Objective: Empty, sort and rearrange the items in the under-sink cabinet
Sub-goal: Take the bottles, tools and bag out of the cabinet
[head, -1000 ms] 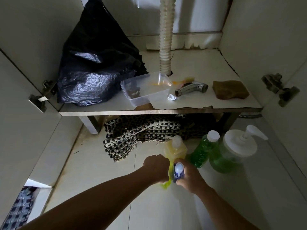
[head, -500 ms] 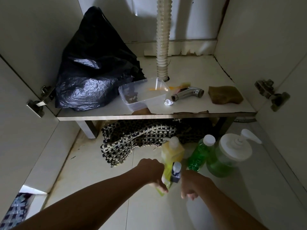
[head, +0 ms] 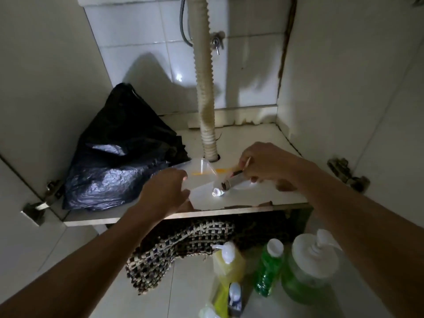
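Right hand point(head: 268, 164) at centre frame gripping shiny chrome metal sprayer head point(head: 234, 181) on cabinet shelf point(head: 252, 196), left hand point(head: 164, 193) with fingers spread loosely over clear plastic container point(head: 202, 167), no label legible.

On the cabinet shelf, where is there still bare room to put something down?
The shelf is bare at the back right, between the drain hose and the right cabinet wall, behind the right hand. The left end is filled by the black bag. The front middle is crowded: left hand, clear container, metal sprayer.
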Demonstrator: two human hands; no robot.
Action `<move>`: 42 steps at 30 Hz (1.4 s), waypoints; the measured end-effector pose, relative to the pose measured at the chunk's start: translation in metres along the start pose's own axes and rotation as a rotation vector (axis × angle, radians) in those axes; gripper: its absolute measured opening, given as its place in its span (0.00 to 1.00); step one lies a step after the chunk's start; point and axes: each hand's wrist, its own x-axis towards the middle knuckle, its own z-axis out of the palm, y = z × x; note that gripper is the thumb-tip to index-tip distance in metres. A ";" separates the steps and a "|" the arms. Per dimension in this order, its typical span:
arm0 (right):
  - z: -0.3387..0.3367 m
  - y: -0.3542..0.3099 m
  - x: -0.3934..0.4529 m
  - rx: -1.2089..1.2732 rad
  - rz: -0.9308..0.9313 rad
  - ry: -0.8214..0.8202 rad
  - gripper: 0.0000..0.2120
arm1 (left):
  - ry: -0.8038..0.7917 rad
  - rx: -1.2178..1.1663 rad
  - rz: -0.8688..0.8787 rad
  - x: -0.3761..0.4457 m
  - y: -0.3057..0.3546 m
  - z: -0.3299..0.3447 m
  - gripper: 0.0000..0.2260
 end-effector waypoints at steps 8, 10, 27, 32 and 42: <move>0.027 0.128 0.038 -0.442 0.348 0.093 0.20 | -0.085 0.079 -0.068 0.014 0.005 0.040 0.22; 0.029 0.134 0.049 -0.407 0.368 0.169 0.16 | -0.051 0.064 -0.080 0.012 0.006 0.047 0.21; 0.044 0.115 0.090 -0.343 0.416 0.287 0.18 | 0.013 0.060 -0.140 0.016 0.004 0.051 0.07; 0.041 0.096 0.064 -0.431 0.493 0.401 0.20 | 0.116 -0.132 -0.156 -0.013 -0.002 0.037 0.08; -0.001 0.006 -0.014 -0.020 0.455 0.545 0.13 | 0.402 -0.460 0.216 -0.064 0.023 0.019 0.08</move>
